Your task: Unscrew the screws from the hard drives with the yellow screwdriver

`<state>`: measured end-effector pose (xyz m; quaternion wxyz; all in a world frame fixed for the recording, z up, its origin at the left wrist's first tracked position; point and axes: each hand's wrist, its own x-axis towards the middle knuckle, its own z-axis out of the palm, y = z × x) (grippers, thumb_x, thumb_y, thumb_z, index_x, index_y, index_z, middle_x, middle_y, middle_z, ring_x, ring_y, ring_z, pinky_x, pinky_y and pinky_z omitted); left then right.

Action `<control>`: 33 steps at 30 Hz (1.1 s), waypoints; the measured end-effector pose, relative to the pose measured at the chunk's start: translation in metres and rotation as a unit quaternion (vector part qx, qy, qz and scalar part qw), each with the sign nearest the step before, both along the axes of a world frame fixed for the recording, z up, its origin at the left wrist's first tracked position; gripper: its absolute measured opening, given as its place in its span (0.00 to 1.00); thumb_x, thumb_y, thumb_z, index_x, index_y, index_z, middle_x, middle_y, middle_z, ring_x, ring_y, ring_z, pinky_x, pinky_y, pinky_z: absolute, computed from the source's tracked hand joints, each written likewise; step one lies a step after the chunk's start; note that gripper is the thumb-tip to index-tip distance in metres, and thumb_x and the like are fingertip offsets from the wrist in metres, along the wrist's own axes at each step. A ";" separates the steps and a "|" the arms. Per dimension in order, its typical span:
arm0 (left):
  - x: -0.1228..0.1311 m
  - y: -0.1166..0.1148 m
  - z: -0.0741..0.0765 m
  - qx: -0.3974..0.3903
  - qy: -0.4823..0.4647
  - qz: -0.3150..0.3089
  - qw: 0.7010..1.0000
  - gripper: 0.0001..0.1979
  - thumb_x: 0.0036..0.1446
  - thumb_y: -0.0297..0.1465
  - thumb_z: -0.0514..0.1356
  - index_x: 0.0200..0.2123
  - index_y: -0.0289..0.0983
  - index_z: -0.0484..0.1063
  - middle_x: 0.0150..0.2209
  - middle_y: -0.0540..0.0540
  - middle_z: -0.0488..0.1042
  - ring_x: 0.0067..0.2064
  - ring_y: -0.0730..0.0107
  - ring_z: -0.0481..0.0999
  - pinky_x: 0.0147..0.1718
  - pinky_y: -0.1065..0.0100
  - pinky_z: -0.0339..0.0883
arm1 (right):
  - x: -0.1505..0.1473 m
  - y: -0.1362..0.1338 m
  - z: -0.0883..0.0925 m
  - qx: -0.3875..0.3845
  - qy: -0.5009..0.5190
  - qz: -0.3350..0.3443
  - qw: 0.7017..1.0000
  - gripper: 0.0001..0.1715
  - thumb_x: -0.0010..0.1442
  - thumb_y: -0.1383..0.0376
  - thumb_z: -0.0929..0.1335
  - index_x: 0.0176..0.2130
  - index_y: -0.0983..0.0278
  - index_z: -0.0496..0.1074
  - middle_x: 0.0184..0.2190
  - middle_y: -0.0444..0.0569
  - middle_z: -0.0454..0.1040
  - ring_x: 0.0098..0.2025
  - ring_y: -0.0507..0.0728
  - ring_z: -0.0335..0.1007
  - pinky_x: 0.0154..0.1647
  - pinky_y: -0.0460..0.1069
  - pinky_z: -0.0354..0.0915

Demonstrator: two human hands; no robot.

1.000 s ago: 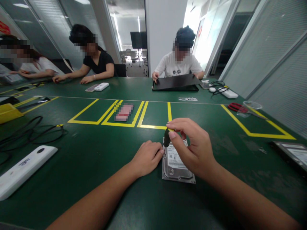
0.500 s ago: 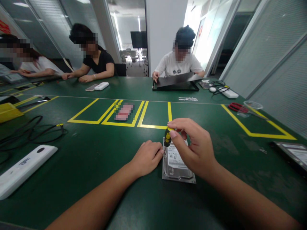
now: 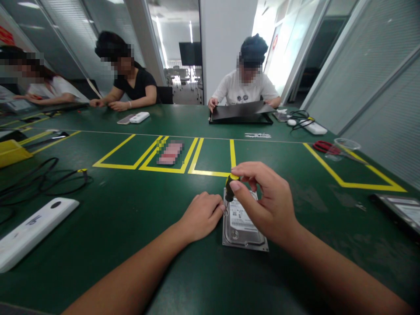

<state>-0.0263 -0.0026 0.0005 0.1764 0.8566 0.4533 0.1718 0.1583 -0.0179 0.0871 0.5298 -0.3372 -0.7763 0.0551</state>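
Showing the right hand [image 3: 266, 206], grip closed on an upright screwdriver [image 3: 229, 190] above a hard drive [image 3: 243, 227]; left hand [image 3: 201, 216], grip curled closed, touches its edge.

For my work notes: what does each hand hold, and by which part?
The right hand pinches a small screwdriver by its yellow-black handle, upright over the hard drive. The left hand, curled, only touches the drive's left edge.

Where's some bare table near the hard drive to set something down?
Bare green tabletop lies between the left hand and the long white plastic device, and between the right hand and the dark flat device. Crowded: both hands and a yellow-capped screwdriver at the silver metal hard drive; black cables far left.
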 end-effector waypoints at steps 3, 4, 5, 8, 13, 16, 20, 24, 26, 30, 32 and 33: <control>0.000 0.000 0.001 -0.002 0.003 0.002 1.000 0.13 0.71 0.37 0.49 0.41 0.40 0.72 0.40 0.47 0.77 0.40 0.59 0.70 0.42 0.60 0.59 | 0.000 -0.001 -0.001 -0.006 -0.004 -0.005 1.000 0.09 0.64 0.68 0.67 0.45 0.65 0.75 0.42 0.49 0.79 0.39 0.52 0.72 0.40 0.50 0.68; 0.001 0.000 0.001 -0.004 0.004 0.003 1.000 0.14 0.71 0.37 0.49 0.41 0.40 0.72 0.40 0.47 0.77 0.40 0.59 0.70 0.42 0.60 0.59 | 0.000 -0.001 -0.001 -0.007 -0.006 -0.007 1.000 0.10 0.64 0.68 0.67 0.45 0.66 0.75 0.42 0.48 0.79 0.39 0.52 0.72 0.40 0.50 0.68; 0.001 0.000 0.001 -0.005 0.004 0.003 1.000 0.14 0.71 0.37 0.49 0.41 0.40 0.72 0.40 0.47 0.77 0.40 0.59 0.70 0.43 0.60 0.59 | 0.000 -0.001 -0.002 -0.007 -0.008 -0.008 1.000 0.10 0.64 0.69 0.67 0.46 0.66 0.75 0.42 0.48 0.79 0.38 0.52 0.72 0.40 0.50 0.68; 0.000 0.001 0.000 -0.004 -0.002 -0.001 1.000 0.13 0.71 0.37 0.50 0.41 0.40 0.72 0.41 0.46 0.77 0.42 0.58 0.71 0.44 0.60 0.60 | -0.001 0.001 -0.003 0.002 -0.011 -0.008 1.000 0.10 0.62 0.68 0.70 0.45 0.66 0.74 0.41 0.49 0.78 0.38 0.52 0.71 0.39 0.49 0.68; 0.000 0.001 0.000 -0.006 -0.018 0.002 1.000 0.12 0.70 0.36 0.51 0.40 0.39 0.72 0.40 0.46 0.77 0.42 0.59 0.71 0.43 0.60 0.60 | -0.001 0.003 -0.004 0.017 -0.017 -0.018 1.000 0.08 0.61 0.68 0.72 0.42 0.66 0.73 0.38 0.47 0.76 0.37 0.51 0.70 0.37 0.48 0.68; 0.001 0.001 0.002 -0.018 -0.046 0.013 0.999 0.11 0.69 0.36 0.52 0.36 0.39 0.71 0.36 0.48 0.76 0.39 0.61 0.70 0.41 0.62 0.59 | 0.000 0.002 -0.004 0.006 -0.020 -0.021 1.000 0.08 0.61 0.69 0.70 0.44 0.66 0.73 0.38 0.47 0.76 0.36 0.51 0.69 0.37 0.49 0.67; 0.001 0.002 0.006 -0.046 -0.105 0.027 0.993 0.05 0.61 0.28 0.56 0.31 0.38 0.68 0.30 0.51 0.72 0.35 0.66 0.69 0.35 0.66 0.57 | 0.000 -0.001 -0.004 -0.019 -0.020 -0.025 0.999 0.10 0.62 0.70 0.68 0.45 0.65 0.74 0.39 0.46 0.77 0.36 0.51 0.69 0.39 0.50 0.67; -0.001 0.002 0.008 -0.069 -0.131 0.024 0.989 0.05 0.51 0.22 0.58 0.29 0.38 0.67 0.29 0.52 0.70 0.33 0.68 0.68 0.33 0.67 0.56 | -0.001 -0.001 -0.003 -0.017 -0.015 -0.009 1.000 0.10 0.63 0.68 0.69 0.45 0.65 0.74 0.40 0.47 0.77 0.37 0.52 0.69 0.39 0.50 0.67; -0.001 0.002 0.008 -0.074 -0.140 0.021 0.987 0.05 0.50 0.22 0.57 0.29 0.38 0.67 0.28 0.53 0.70 0.33 0.68 0.68 0.33 0.67 0.57 | -0.001 0.001 -0.003 -0.004 -0.012 -0.003 1.000 0.09 0.62 0.66 0.71 0.44 0.65 0.74 0.38 0.47 0.75 0.38 0.52 0.69 0.39 0.50 0.67; -0.001 0.002 0.008 -0.074 -0.139 0.013 0.987 0.05 0.51 0.23 0.57 0.31 0.38 0.68 0.29 0.52 0.71 0.34 0.67 0.68 0.34 0.67 0.58 | 0.000 0.002 -0.001 0.013 -0.011 -0.012 1.000 0.07 0.61 0.67 0.72 0.41 0.64 0.73 0.35 0.45 0.73 0.38 0.53 0.69 0.38 0.50 0.67; -0.001 0.002 0.007 -0.070 -0.132 0.012 0.989 0.04 0.52 0.24 0.57 0.31 0.38 0.67 0.30 0.52 0.71 0.34 0.67 0.68 0.35 0.67 0.58 | 0.000 0.001 0.000 0.010 -0.018 -0.010 1.000 0.06 0.62 0.68 0.70 0.42 0.64 0.74 0.36 0.46 0.75 0.38 0.53 0.69 0.39 0.51 0.67; -0.001 0.002 0.007 -0.066 -0.128 0.012 0.989 0.04 0.53 0.24 0.57 0.30 0.38 0.67 0.30 0.52 0.71 0.34 0.67 0.68 0.35 0.67 0.58 | 0.000 0.001 0.001 0.007 -0.022 -0.010 1.000 0.07 0.62 0.69 0.69 0.43 0.63 0.74 0.37 0.47 0.76 0.38 0.53 0.70 0.39 0.51 0.67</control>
